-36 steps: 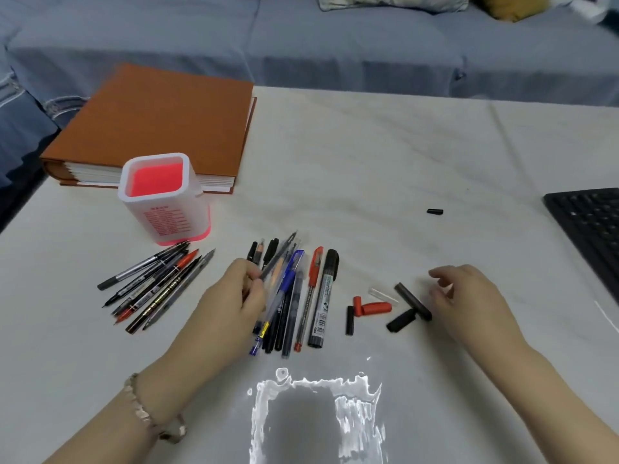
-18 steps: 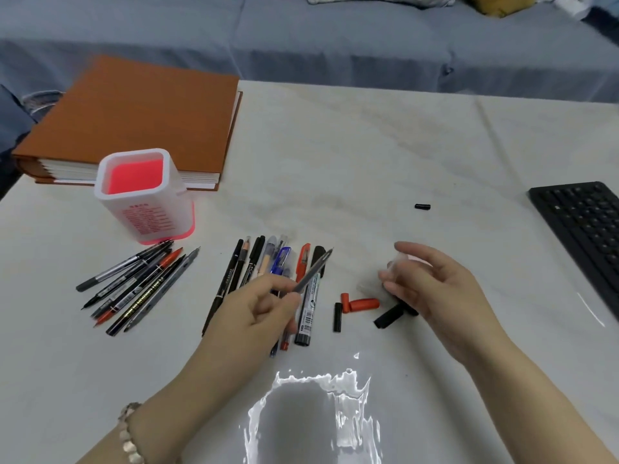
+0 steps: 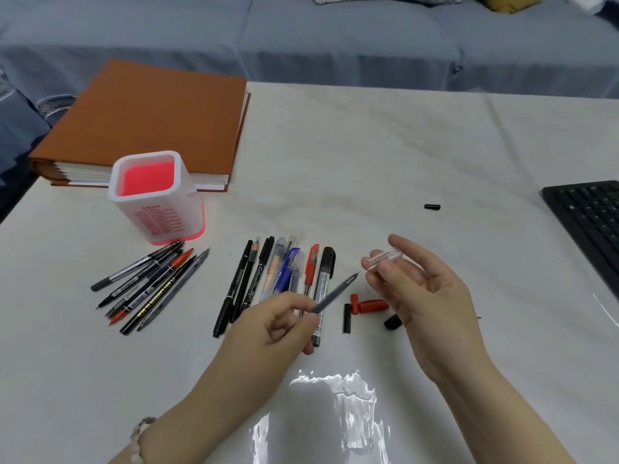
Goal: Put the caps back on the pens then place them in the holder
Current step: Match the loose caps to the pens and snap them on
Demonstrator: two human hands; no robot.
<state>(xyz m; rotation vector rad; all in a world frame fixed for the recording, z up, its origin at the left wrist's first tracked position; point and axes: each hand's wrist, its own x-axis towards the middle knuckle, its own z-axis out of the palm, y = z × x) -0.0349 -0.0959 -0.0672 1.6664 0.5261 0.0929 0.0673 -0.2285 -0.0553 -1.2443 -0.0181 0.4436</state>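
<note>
My left hand (image 3: 274, 324) grips a grey pen (image 3: 335, 293) above the table, its bare tip pointing up and right. My right hand (image 3: 425, 296) pinches a clear cap (image 3: 385, 257) just right of that tip, a small gap between them. The white holder (image 3: 157, 199) with a pink inside stands at the left. Several uncapped pens (image 3: 150, 283) lie in front of it. A second row of pens (image 3: 278, 276) lies by my left hand. Loose red caps (image 3: 370, 304) and black caps (image 3: 347, 318) lie between my hands.
An orange binder (image 3: 150, 118) lies behind the holder. A black keyboard (image 3: 589, 219) sits at the right edge. One small black cap (image 3: 432, 206) lies apart toward the keyboard. A blue sofa (image 3: 335, 38) runs behind the table.
My left hand lifted the grey pen out of the row and turned its tip to the right. My right hand picked the clear cap up from the table and raised it toward the tip.
</note>
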